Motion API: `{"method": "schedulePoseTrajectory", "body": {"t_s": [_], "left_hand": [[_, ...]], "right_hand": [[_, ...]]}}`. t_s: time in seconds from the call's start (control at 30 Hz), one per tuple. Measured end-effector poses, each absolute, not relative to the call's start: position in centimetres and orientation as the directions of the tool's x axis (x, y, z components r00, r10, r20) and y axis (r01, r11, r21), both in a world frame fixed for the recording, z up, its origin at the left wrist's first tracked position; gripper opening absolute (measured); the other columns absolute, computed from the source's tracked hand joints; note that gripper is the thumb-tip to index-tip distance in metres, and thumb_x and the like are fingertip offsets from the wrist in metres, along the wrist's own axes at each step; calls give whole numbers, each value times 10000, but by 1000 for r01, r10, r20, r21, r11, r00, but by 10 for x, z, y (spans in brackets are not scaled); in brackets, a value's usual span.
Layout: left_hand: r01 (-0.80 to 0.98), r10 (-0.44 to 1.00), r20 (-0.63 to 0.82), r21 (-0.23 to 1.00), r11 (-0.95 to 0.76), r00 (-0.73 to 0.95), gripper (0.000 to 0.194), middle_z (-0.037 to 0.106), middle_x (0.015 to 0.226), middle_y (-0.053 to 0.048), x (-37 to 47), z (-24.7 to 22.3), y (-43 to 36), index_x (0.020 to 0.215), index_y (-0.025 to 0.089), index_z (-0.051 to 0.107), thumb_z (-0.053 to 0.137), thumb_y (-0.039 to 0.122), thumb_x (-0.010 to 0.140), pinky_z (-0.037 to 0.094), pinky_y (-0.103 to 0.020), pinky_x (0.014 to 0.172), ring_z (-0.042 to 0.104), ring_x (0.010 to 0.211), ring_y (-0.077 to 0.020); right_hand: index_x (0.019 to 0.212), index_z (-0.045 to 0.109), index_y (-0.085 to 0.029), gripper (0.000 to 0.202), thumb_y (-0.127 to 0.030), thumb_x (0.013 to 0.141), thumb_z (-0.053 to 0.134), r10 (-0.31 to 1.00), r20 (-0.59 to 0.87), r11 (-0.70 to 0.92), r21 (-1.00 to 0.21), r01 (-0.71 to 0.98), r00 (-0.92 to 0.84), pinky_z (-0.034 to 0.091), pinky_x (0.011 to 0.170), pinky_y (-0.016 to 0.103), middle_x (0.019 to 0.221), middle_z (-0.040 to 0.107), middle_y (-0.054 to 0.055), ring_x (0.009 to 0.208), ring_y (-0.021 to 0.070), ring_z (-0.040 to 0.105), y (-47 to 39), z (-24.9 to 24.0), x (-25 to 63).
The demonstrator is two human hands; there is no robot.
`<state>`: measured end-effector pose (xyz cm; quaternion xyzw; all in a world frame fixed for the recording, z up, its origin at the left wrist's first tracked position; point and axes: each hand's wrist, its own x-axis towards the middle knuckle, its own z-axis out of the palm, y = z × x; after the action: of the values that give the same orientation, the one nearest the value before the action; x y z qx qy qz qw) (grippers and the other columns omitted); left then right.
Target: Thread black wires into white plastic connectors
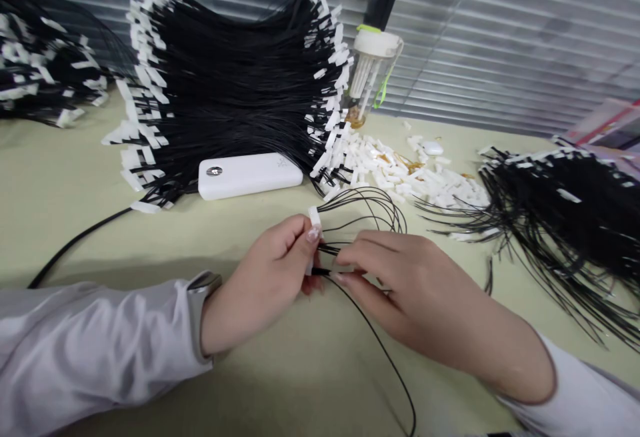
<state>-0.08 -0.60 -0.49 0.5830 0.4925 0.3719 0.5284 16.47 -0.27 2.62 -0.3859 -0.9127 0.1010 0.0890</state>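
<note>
My left hand (280, 257) pinches a white connector strip (315, 216) between thumb and fingers near the middle of the view. Thin black wires (385, 207) run out of the strip to the right and curl in loops. Close beside it, my right hand (400, 277) has thumb and forefinger closed on a black wire at the strip's lower end. One long black wire (383, 344) hangs from there toward the bottom edge. The fingers partly cover the strip's lower part.
Behind my hands lie a white power bank (250, 176) and a large stack of black cables (235, 84) with white ends. White connector pieces (395, 167) are piled beside a clear bottle (370, 70). More cables lie at the far left (40, 64) and right (575, 217).
</note>
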Motion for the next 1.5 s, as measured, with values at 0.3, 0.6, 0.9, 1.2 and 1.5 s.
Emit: {"method": "schedulePoseTrajectory", "body": {"t_s": [0.3, 0.6, 0.9, 1.2, 1.5], "left_hand": [[202, 967, -72, 979, 22, 245, 255, 435, 545, 58, -1, -5, -5, 650, 185, 406, 333, 328, 848, 390, -205, 494, 477, 485, -83], [140, 965, -87, 989, 54, 247, 250, 415, 578, 66, 0, -5, -7, 652, 182, 386, 335, 329, 847, 406, -197, 475, 505, 467, -66], [139, 959, -105, 988, 69, 265, 231, 425, 587, 60, -2, -4, -9, 661, 179, 389, 347, 313, 844, 413, -198, 467, 509, 468, -65], [70, 966, -99, 994, 84, 240, 209, 440, 617, 51, -1, -5, -10, 712, 176, 425, 343, 315, 845, 412, -191, 457, 501, 473, -61], [30, 973, -105, 994, 101, 205, 210, 435, 618, 60, -1, -7, -9, 730, 182, 426, 347, 335, 849, 425, -160, 459, 503, 486, -45]], "right_hand": [[740, 500, -188, 141, -153, 814, 385, 677, 35, 734, -97, 672, -735, 322, 600, 261, 707, 472, -1, 643, 116, 424, -2, 22, 164], [723, 554, -176, 198, -206, 830, 389, 653, 5, 742, -204, 638, -758, 312, 578, 240, 699, 503, 0, 641, 100, 442, 3, 31, 172], [650, 499, -154, 219, -219, 832, 395, 670, 15, 732, -186, 656, -743, 288, 542, 228, 639, 500, -7, 578, 81, 428, 6, 28, 174], [679, 560, -165, 210, -162, 810, 395, 696, -96, 699, -132, 702, -711, 334, 590, 231, 664, 542, 7, 636, 97, 484, 17, 30, 183], [826, 550, -202, 101, -212, 740, 497, 838, 85, 539, 27, 842, -539, 355, 559, 256, 639, 558, 2, 582, 127, 507, 38, 31, 213]]}}
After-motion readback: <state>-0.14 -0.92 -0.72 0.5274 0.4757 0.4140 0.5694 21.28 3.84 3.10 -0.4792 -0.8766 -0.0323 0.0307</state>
